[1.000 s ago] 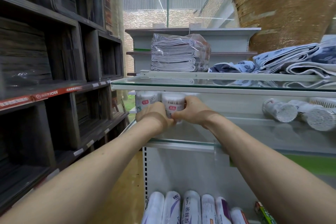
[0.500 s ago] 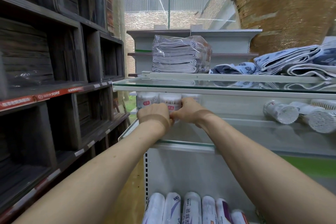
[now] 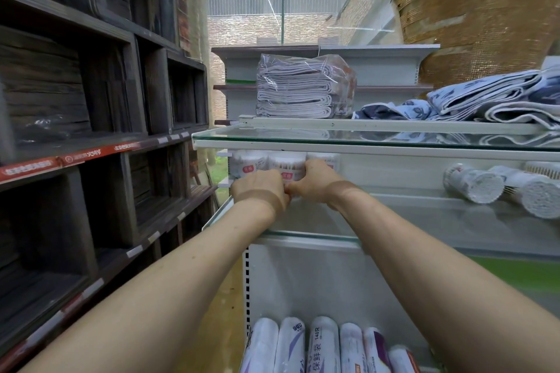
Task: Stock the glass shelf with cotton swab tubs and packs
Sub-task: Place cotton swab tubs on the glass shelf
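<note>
Far left of the glass shelf (image 3: 409, 218), dark wooden shelving (image 3: 91, 130) w/ red price strips ran along the aisle. At the shelf's left end, toward the back, three swab tubs stood upright in a row: left tub (image 3: 247, 162), middle tub (image 3: 288, 164), third tub (image 3: 325, 157), set close together. The left hand (image 3: 260, 191) was over the shelf's front edge, fingers curled against the middle tub's lower left side, gripping it (tips hidden behind the knuckles). The right hand (image 3: 315, 183) touched it in front of the tub, fingers wrapped round the tub's right side and reaching up btwn it and the third tub. So the tub sat clamped btwn both sets of fingers; base on the glass or just above it, can't tell. Toward the shelf's right end, two more tubs (image 3: 472, 183) lay on their sides, cotton ends facing out. On the upper glass level (image 3: 363, 142) above the shelf: wrapped towels (image 3: 303, 88) at left, loose blue towels (image 3: 500, 103) at right. Below the shelf, a row of white rolls (image 3: 321, 345).
</note>
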Demonstrator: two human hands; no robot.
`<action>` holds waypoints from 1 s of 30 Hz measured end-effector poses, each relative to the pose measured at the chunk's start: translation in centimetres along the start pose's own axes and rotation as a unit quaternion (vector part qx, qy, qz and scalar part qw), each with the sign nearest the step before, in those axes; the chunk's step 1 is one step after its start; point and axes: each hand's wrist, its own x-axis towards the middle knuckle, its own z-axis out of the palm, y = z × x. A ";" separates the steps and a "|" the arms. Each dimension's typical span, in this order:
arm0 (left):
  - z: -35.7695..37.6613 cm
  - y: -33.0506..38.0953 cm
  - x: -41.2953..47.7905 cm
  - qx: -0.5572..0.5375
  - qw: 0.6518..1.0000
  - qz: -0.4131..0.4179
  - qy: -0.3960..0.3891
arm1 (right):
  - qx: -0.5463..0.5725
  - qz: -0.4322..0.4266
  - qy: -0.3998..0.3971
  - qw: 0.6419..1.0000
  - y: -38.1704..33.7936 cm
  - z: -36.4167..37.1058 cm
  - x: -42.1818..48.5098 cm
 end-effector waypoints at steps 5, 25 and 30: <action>-0.9 -1.4 -0.5 0.029 0.999 -0.001 -0.025 | -0.053 0.009 0.026 0.998 -0.1 0.1 -0.7; -1.8 -0.6 -1.2 -0.001 0.992 0.120 -0.036 | -0.206 0.093 0.100 0.969 -1.1 -0.3 -3.9; -2.3 2.4 -2.0 -0.049 0.984 0.170 -0.010 | -0.242 0.091 0.139 0.956 0.4 -2.4 -6.8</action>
